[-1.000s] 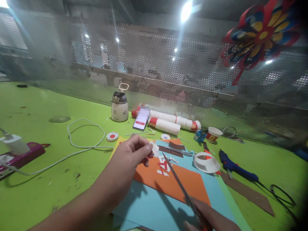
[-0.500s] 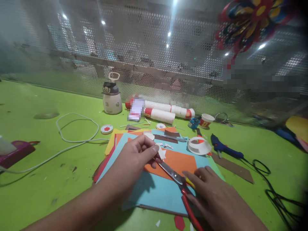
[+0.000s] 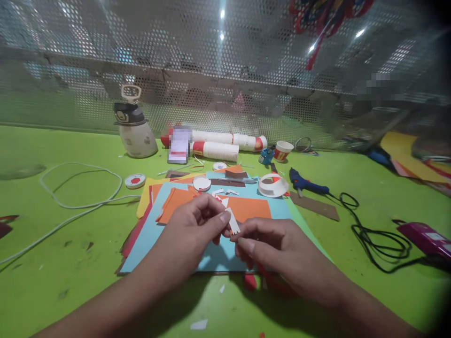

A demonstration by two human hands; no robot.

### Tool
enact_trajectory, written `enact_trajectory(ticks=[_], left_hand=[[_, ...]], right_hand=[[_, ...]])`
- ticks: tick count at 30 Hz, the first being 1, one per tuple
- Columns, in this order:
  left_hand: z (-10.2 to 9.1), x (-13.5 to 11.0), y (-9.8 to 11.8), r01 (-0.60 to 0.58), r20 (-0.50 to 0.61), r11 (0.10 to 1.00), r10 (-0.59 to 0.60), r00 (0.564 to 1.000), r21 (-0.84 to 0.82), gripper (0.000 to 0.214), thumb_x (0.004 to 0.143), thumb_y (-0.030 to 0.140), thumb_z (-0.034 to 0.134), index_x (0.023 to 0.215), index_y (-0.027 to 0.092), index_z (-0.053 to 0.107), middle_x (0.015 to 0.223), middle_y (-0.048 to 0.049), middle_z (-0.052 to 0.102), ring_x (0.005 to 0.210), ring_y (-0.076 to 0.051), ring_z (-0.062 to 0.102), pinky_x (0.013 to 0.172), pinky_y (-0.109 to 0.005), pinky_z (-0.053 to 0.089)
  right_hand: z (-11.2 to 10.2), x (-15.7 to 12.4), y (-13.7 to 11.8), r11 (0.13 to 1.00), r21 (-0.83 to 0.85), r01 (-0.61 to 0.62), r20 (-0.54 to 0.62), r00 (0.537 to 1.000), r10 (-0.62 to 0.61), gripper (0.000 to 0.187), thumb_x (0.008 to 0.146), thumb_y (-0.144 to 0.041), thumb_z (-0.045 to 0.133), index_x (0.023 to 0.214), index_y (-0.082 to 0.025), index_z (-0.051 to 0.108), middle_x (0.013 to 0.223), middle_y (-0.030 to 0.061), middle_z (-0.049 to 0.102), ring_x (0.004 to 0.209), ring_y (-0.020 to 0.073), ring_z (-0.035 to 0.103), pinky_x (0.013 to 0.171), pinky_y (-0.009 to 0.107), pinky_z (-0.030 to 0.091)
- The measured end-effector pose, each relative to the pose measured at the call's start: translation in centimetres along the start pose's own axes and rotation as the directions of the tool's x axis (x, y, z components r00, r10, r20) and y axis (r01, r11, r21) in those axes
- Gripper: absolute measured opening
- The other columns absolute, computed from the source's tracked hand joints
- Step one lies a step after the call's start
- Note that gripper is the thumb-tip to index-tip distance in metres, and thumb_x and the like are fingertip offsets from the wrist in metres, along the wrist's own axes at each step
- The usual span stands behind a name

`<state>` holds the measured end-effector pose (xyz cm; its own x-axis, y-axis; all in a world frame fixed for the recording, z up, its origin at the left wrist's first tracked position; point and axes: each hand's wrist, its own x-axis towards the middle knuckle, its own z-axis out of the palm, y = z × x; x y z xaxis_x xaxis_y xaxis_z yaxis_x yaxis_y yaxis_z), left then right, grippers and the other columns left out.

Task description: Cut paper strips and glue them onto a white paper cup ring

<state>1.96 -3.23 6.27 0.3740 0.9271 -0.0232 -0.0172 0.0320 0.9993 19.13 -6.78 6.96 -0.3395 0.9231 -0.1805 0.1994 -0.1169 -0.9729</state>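
A small white paper piece (image 3: 232,222), cut into little points at its lower end, is pinched between the thumb and fingers of my left hand (image 3: 192,230). My right hand (image 3: 282,246) is closed at that pointed end, thumb and forefinger touching its tip. Blurred red (image 3: 269,279) shows beneath my right palm; I cannot make out whether it is the scissors' handle. Under both hands lie an orange sheet (image 3: 252,207) and a light blue sheet (image 3: 148,249). Small white scraps (image 3: 230,192) and a white tape roll (image 3: 202,183) rest just beyond my fingers.
Behind the papers are a white paper ring (image 3: 273,186), a blue glue gun (image 3: 310,183), paper cups (image 3: 216,151), a phone (image 3: 179,145) and a bottle (image 3: 137,136). A white cable (image 3: 88,204) loops at left, a black cord (image 3: 380,244) at right.
The open scissors have left the paper piece and their blades no longer show. My right hand has moved in and closed at the piece's end. The camera view has shifted.
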Motion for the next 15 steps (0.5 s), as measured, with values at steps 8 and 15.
enact_trajectory(ticks=[8,15], left_hand=[[0.1,-0.02,0.0,0.019,0.049,1.0,-0.02,0.999,0.001,0.015,0.083,0.024,0.059,0.07,0.019,0.053,0.061,0.0029,0.058,0.06,-0.012,0.05,0.06,-0.027,0.041],[0.0,0.09,0.07,0.025,0.081,1.0,-0.025,0.996,-0.006,0.014,0.081,0.025,0.06,0.071,0.019,0.054,0.063,0.0018,0.06,0.06,-0.013,0.052,0.059,-0.027,0.042]], right_hand=[[0.03,-0.02,0.37,0.999,0.024,-0.028,-0.016,0.999,0.029,0.016,0.087,-0.026,0.059,0.078,-0.015,0.067,0.062,-0.003,0.057,0.051,0.0063,0.046,0.048,0.018,0.037],[0.08,-0.01,0.71,0.998,0.029,-0.055,-0.018,0.998,0.056,0.017,0.084,-0.027,0.06,0.076,-0.014,0.067,0.059,-0.0034,0.056,0.046,0.0055,0.044,0.044,0.017,0.036]])
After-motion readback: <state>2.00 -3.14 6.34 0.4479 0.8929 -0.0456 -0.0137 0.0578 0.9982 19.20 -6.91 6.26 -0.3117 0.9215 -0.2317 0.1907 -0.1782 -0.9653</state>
